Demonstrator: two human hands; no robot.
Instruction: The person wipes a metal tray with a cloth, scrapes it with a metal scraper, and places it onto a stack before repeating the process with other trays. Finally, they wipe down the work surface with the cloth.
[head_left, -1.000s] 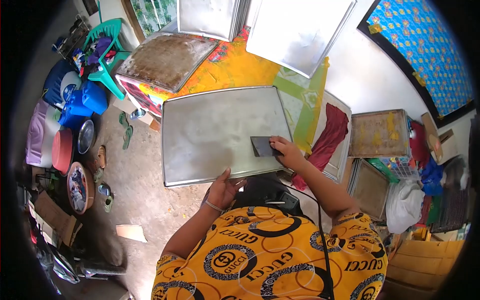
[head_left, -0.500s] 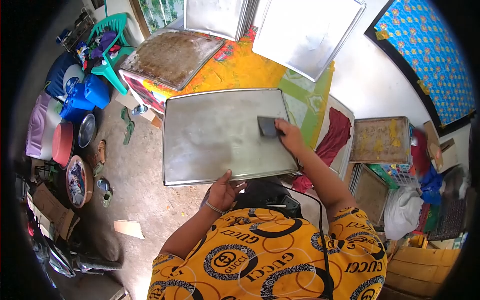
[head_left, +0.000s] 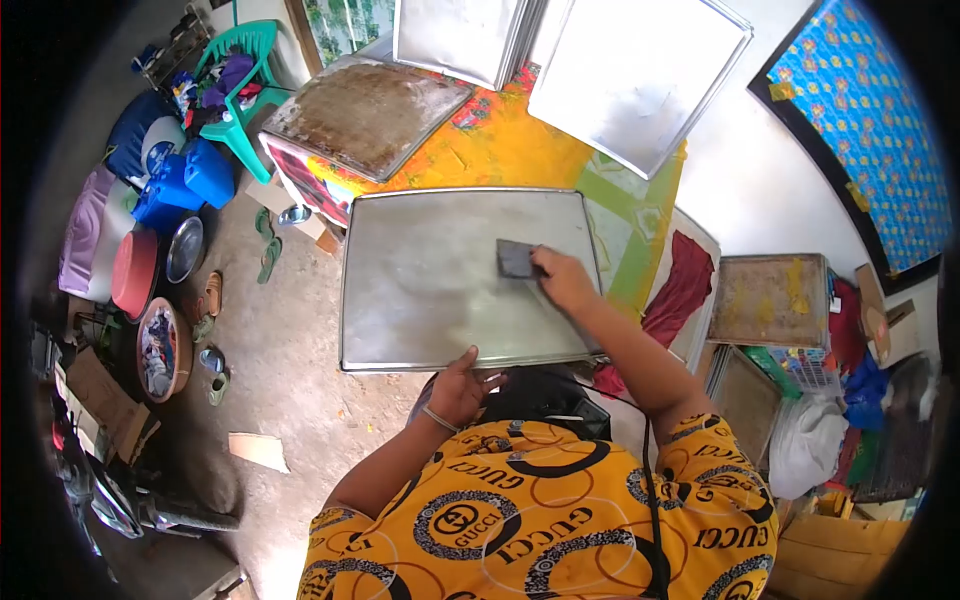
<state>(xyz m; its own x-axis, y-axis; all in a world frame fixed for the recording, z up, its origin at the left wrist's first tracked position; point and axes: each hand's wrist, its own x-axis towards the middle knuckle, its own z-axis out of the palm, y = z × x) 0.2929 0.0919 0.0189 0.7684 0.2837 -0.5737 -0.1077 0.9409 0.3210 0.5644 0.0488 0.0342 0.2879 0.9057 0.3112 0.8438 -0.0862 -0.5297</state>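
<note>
A large shiny metal baking tray lies flat in front of me over the table's near edge. My left hand grips the tray's near rim, thumb on top. My right hand presses a dark square scraper flat onto the tray's right half, a little toward the far edge.
A dirty brown tray lies on the orange cloth behind; clean trays lean at the back. Right: red cloth, soiled trays, bags. Left on the dirt floor: blue jugs, basins, sandals, a green chair.
My right hand has slid the scraper from the tray's near right edge toward the far side and then slightly leftward. My left hand keeps its hold on the near rim.
</note>
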